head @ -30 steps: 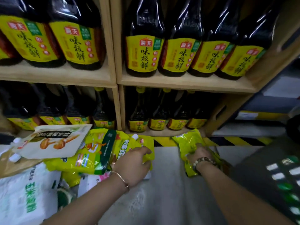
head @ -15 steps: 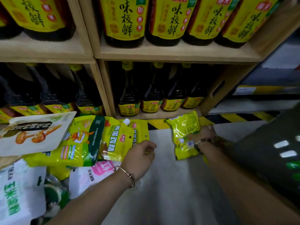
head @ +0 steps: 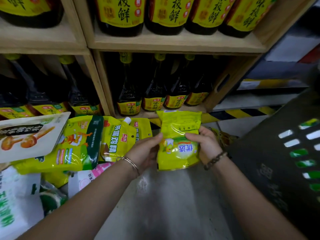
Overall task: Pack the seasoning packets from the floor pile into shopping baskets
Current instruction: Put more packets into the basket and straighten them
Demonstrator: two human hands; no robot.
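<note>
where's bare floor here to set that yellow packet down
Bare grey floor runs down the middle, between the packet pile and the dark basket. Left side is crowded: packets overlap right up to the shelf.

Both bare forearms are reaching in from the near edge and angling toward each other in the middle. The left hand (head: 147,152) is gripping the left edge of a yellow-green packet (head: 180,129), with its thumb lying along the front and its other fingers hidden behind. The right hand (head: 208,144) is pinching the right edge, thumb pressing on the front face and fingers curling behind. A thin bangle (head: 132,164) is circling the left wrist, and a dark bead bracelet (head: 214,160) is circling the right.
</note>
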